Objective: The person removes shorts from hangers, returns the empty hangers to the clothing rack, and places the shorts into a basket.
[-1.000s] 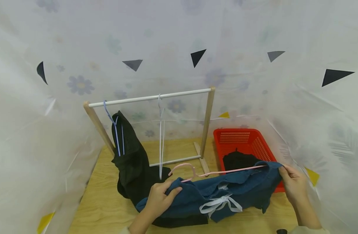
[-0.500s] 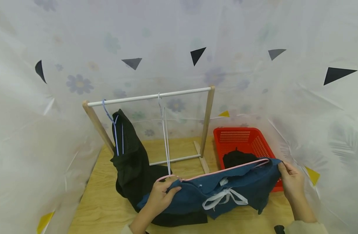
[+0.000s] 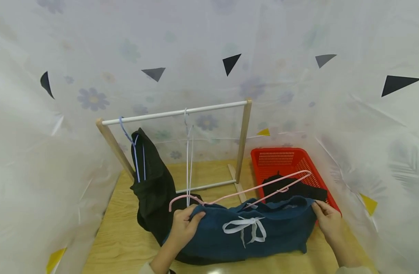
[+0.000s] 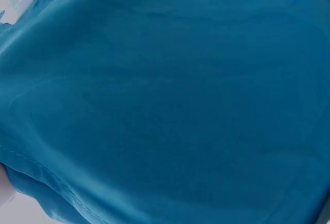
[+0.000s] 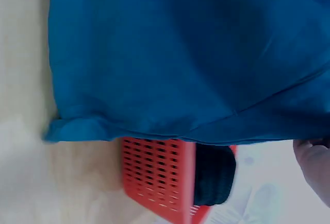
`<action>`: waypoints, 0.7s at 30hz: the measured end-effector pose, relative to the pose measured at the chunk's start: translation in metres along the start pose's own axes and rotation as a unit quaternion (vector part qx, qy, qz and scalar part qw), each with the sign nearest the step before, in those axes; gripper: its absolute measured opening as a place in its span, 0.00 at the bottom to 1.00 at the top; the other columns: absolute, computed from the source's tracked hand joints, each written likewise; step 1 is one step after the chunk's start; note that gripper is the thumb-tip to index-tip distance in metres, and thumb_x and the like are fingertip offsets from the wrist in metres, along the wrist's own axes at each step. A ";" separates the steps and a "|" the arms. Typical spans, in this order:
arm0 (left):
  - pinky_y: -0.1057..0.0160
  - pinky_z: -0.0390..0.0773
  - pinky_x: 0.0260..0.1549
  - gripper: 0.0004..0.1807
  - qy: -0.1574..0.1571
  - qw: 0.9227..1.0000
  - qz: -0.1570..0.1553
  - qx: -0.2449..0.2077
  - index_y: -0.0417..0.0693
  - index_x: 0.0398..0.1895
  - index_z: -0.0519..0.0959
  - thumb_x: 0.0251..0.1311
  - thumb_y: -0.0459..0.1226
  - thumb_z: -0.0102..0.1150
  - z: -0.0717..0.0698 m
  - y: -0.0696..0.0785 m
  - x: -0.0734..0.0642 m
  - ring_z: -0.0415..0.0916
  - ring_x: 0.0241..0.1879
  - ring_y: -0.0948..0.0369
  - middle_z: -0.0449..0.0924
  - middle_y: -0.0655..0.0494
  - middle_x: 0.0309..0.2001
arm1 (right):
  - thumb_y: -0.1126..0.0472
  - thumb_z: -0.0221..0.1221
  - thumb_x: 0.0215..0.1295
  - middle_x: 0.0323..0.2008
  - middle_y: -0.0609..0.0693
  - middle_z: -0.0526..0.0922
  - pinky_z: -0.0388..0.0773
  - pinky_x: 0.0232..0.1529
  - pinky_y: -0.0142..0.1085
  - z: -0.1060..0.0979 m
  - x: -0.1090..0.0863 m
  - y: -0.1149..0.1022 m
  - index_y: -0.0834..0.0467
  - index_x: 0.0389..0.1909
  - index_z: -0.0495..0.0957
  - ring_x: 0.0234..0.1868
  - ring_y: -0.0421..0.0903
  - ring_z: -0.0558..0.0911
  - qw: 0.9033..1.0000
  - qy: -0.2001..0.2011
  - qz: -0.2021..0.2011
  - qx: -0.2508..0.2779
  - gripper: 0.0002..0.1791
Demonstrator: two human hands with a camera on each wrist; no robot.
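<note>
Your left hand (image 3: 183, 227) and right hand (image 3: 328, 220) pinch the blue garment (image 3: 278, 233); the pink hanger (image 3: 261, 186) slants rightward, bare end beyond your right hand, left end seemingly inside

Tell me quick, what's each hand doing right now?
Left hand: closed, holding the blue shorts; can't tell if it grips the pink hanger too.
Right hand: closed, pinching the same blue shorts.

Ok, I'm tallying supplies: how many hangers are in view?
3: pink hanger, partly in the blue garment; blue hanger on the rack, with a dark garment; white hanger, also on the rack. Others may be hidden.
</note>
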State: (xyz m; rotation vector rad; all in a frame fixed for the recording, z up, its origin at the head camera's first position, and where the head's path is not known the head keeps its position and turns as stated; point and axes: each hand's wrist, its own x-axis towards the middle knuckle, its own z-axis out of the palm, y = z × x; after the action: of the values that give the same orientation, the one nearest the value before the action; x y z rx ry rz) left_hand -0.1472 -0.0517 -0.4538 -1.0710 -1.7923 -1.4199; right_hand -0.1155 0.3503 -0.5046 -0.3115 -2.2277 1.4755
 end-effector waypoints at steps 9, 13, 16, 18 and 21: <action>0.78 0.72 0.21 0.14 -0.017 0.999 -0.002 0.034 0.36 0.29 0.77 0.64 0.39 0.51 0.010 -0.003 0.003 0.72 0.17 0.65 0.78 0.48 0.19 | 0.72 0.58 0.56 0.32 0.54 0.85 0.75 0.28 0.27 0.017 -0.018 0.017 0.66 0.39 0.80 0.29 0.30 0.78 0.970 -0.135 -0.048 -0.195 0.09; 0.81 0.67 0.17 0.16 -0.019 0.998 -0.001 0.056 0.37 0.30 0.78 0.64 0.42 0.51 0.014 -0.004 0.006 0.65 0.14 0.69 0.75 0.52 0.16 | 0.72 0.57 0.57 0.36 0.60 0.84 0.78 0.29 0.31 0.017 -0.017 0.016 0.65 0.39 0.80 0.31 0.40 0.81 0.956 -0.191 -0.044 -0.218 0.10; 0.81 0.65 0.16 0.17 -0.020 0.998 -0.006 0.064 0.37 0.30 0.79 0.65 0.43 0.49 0.017 -0.005 0.008 0.63 0.13 0.70 0.73 0.55 0.14 | 0.71 0.57 0.58 0.31 0.51 0.85 0.77 0.27 0.28 0.013 -0.010 0.013 0.65 0.37 0.80 0.29 0.32 0.80 0.971 -0.151 -0.061 -0.174 0.07; 0.82 0.64 0.16 0.18 -0.021 0.998 -0.012 0.065 0.38 0.29 0.79 0.65 0.44 0.48 0.018 -0.005 0.009 0.62 0.14 0.71 0.70 0.56 0.12 | 0.71 0.55 0.61 0.29 0.42 0.85 0.77 0.27 0.25 0.007 -0.003 0.008 0.68 0.37 0.79 0.28 0.26 0.79 0.986 -0.109 -0.077 -0.103 0.07; 0.81 0.66 0.17 0.19 -0.033 0.997 -0.027 0.062 0.38 0.30 0.79 0.65 0.45 0.48 0.021 -0.005 0.008 0.64 0.15 0.72 0.74 0.55 0.15 | 0.71 0.47 0.68 0.34 0.35 0.83 0.78 0.33 0.22 -0.003 0.009 -0.005 0.69 0.45 0.75 0.33 0.27 0.81 0.989 -0.082 -0.113 0.051 0.11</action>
State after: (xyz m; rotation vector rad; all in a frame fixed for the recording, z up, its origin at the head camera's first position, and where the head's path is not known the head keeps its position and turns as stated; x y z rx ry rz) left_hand -0.1546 -0.0305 -0.4543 -1.0230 -1.9434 -1.2995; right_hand -0.1214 0.3550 -0.4969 0.0970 -2.2177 1.5298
